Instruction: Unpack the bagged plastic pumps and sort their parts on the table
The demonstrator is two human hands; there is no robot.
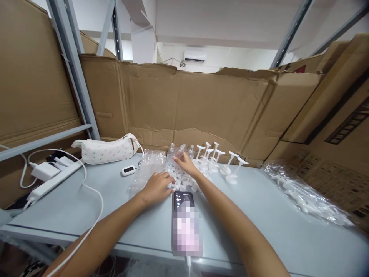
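Note:
My left hand rests on a pile of small white plastic caps in the middle of the grey table, fingers curled over a few of them. My right hand reaches further back and pinches a small clear bottle at the front of a cluster of clear bottles. Several white pump stems with flat tops stand upright to the right of the pile. A phone lies flat between my forearms, its cable running off the front edge.
A clear plastic bag lies left of the pile, another bag of white parts at the right. A floral pouch, a small white device, a power strip with chargers and white cables sit at the left. Cardboard sheets wall in the table.

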